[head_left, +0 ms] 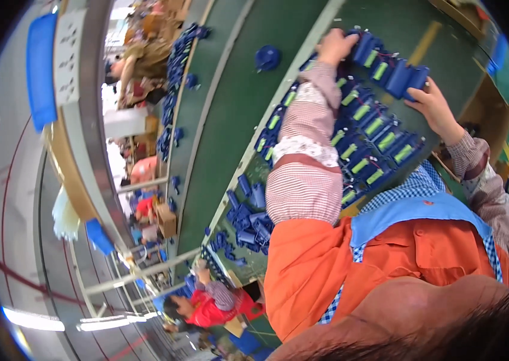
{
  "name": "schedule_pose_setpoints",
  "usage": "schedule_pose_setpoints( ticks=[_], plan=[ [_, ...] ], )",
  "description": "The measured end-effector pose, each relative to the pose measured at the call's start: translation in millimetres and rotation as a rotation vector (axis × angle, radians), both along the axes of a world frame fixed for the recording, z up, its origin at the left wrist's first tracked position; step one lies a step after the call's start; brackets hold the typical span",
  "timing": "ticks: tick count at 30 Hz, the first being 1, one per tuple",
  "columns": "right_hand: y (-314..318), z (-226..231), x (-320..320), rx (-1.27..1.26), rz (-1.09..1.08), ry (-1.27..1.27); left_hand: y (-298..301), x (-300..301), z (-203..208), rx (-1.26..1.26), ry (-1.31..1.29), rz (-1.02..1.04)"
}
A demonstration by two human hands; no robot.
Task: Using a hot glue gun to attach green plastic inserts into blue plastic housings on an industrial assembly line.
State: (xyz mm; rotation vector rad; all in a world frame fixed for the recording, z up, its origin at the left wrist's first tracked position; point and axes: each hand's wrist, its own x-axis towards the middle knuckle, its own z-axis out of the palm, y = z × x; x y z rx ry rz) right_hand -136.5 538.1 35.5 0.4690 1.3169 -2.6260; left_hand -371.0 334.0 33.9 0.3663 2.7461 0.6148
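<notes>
Several blue plastic housings [379,71], many with a light-green cylinder and thin red wires inside, lie in slanting rows on the green work table. At the far left end of the farthest row, my left hand [337,47] has its fingers closed on an end housing [361,41]. My right hand [436,108] grips the plain blue housing [414,80] at that row's right end, its thumb and fingertips against the side. Nearer rows of housings [374,126] spread between my forearms. My left forearm hides part of these rows.
Loose blue housings [245,222] are heaped left of my left arm. A cardboard box [492,105] stands right of the table. Beyond the table's rail runs a green conveyor belt [230,129] bearing a round blue part [267,58]. Other people work farther along the line.
</notes>
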Motion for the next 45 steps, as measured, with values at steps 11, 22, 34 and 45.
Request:
schedule_pose_setpoints(
  ticks=[11,22,34,45],
  plan=[
    [32.1,-19.9,-25.4,-0.052,-0.108,0.007,79.4,60.8,6.3,0.457,-0.265,-0.083],
    [184.4,-90.2,137.7,-0.143,-0.270,-0.034,213.9,204.3,-17.6,0.354,-0.196,-0.413],
    [197.4,-199.9,137.8,0.302,-0.230,-0.594,178.2,211.3,38.3,0.366,-0.042,-0.644],
    [69.8,17.0,150.4,0.042,0.385,-0.062,-102.0,59.0,42.1,-0.157,0.551,-0.057]
  ],
)
